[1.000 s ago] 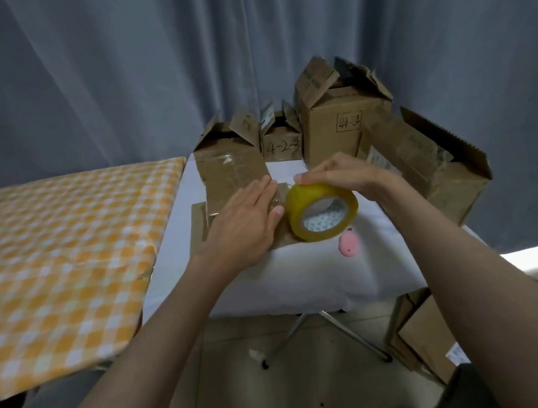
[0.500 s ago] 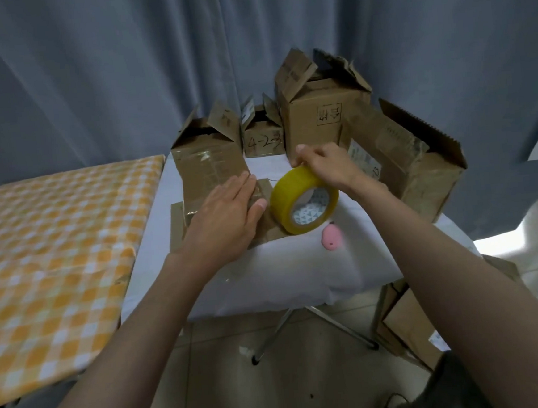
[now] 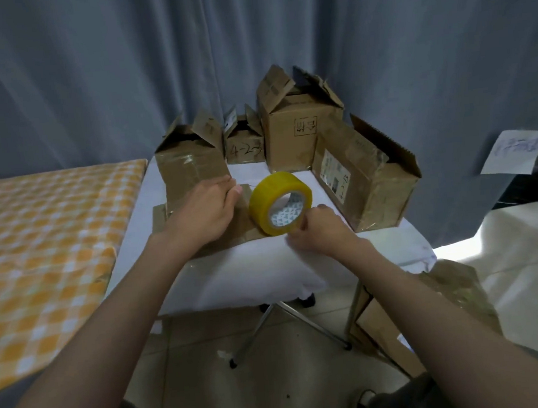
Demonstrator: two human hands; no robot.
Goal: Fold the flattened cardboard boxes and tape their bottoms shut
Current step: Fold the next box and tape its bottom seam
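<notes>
Grey curtains hung behind a white-covered counter [image 3: 260, 269] at frame centre, with a checked orange cloth [image 3: 40, 254] at left. Four folded boxes [image 3: 297, 130] stood along the far edge, top flaps open; judged assembled, though their bottoms were hidden. One flattened box [image 3: 228, 236] lay at the near centre, not yet folded or taped, and more flat cardboard [image 3: 387, 333] leaned on the floor at lower right, so work remained. Left hand [image 3: 202, 214] rested flat on the flattened box, fingers straight, grip released. Right hand [image 3: 319, 232] lay at the lower right rim of the yellow tape roll [image 3: 278, 201], which stood on edge just right of the flattened box; fingers curled, apparently pinching something small, possibly the tape end, cannot tell. Half a second earlier the right hand gripped the roll from its top; it had since dropped to the lower rim.
</notes>
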